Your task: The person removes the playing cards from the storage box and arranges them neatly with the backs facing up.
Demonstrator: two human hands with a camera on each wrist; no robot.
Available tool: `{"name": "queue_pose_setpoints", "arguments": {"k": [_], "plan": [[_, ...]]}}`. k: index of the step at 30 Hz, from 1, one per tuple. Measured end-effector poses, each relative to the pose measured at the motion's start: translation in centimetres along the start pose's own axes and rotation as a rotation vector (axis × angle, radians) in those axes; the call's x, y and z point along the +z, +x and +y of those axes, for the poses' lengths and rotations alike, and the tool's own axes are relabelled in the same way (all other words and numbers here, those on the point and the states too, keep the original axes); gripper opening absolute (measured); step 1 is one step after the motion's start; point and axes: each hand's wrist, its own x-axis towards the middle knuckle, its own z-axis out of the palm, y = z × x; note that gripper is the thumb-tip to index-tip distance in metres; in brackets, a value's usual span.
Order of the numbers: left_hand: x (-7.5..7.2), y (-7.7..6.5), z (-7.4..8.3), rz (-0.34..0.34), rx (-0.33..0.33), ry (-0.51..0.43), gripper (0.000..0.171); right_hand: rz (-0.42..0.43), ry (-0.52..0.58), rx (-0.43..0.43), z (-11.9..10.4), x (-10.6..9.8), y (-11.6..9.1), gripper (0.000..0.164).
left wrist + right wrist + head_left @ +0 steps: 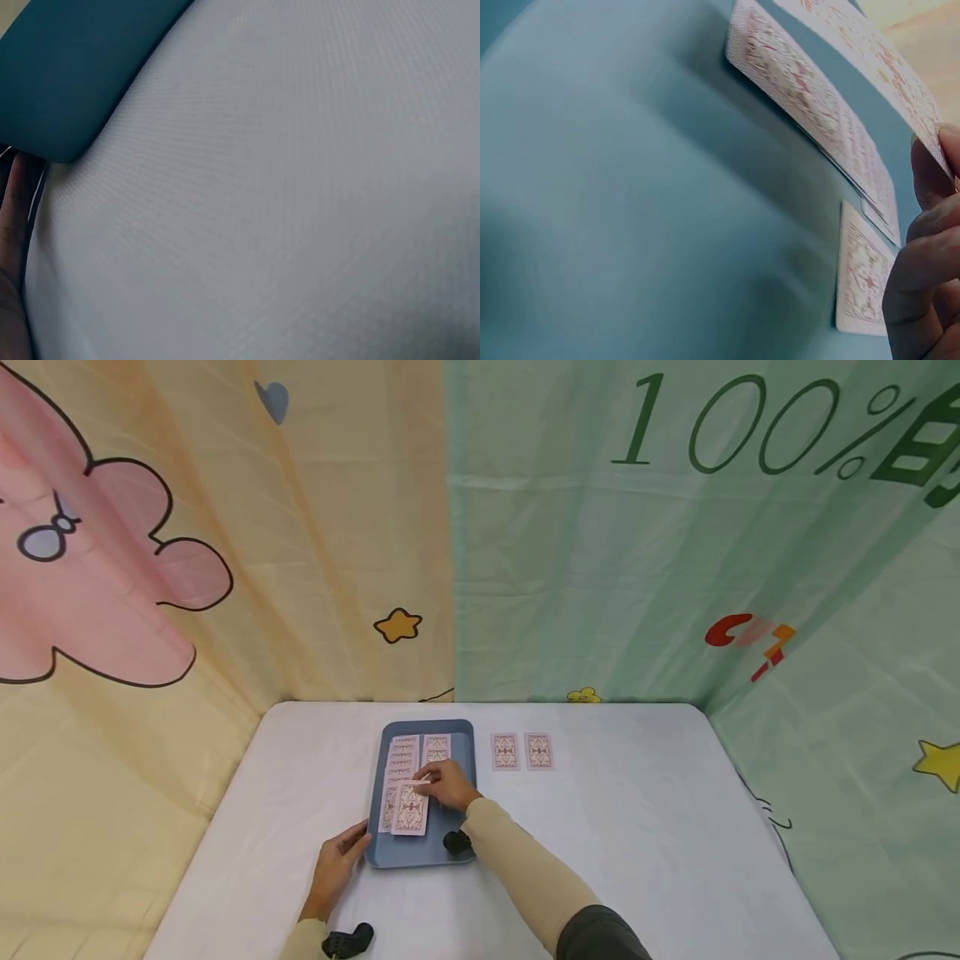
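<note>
A blue tray [446,852] lies on the table. Down its left side runs a column of overlapping playing cards [402,760], patterned backs up, and a separate card [437,746] lies at its upper right. My right hand [447,785] pinches the top edge of a playing card [410,812], held over the lower part of that column. In the right wrist view, this held card [881,64] is raised above the others between thumb and fingers. My left hand [337,864] touches the tray's left edge; in the left wrist view a straight finger [13,217] meets the tray's corner.
Two playing cards [505,752] [538,752] lie face down side by side on the white table [637,827], right of the tray. Printed curtains [570,568] enclose the table's back and sides.
</note>
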Motion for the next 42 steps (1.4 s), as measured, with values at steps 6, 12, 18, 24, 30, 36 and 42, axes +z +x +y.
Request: {"name": "queue_pose_setpoints", "arguments": {"k": [6, 12, 18, 24, 30, 36, 42], "plan": [[0.0, 0.1, -0.2, 0.009, 0.0, -0.009, 0.042, 0.003, -0.009, 0.012, 0.1, -1.2, -0.3, 0.017], [0.0, 0.2, 0.0, 0.002, -0.009, -0.013, 0.042, 0.035, -0.002, 0.016, 0.9, -2.2, -0.3, 0.017], [-0.1, 0.2, 0.1, 0.002, -0.017, -0.008, 0.042, 0.07, 0.055, 0.032, 1.5, -3.4, -0.4, 0.017], [0.0, 0.3, 0.2, 0.01, -0.025, -0.005, 0.042, 0.092, 0.099, 0.039, 1.8, -4.4, -0.6, 0.017], [0.2, 0.2, 0.3, 0.02, -0.043, 0.004, 0.042, 0.115, 0.126, 0.02, 2.1, -5.4, -0.7, 0.018], [0.3, -0.1, 0.2, 0.032, -0.054, 0.003, 0.041, 0.15, 0.139, 0.01, 2.7, -6.4, -1.0, 0.02], [0.3, -0.4, 0.3, 0.022, -0.035, 0.006, 0.041, 0.179, 0.156, 0.029, 3.3, -7.8, -1.4, 0.019]]}}
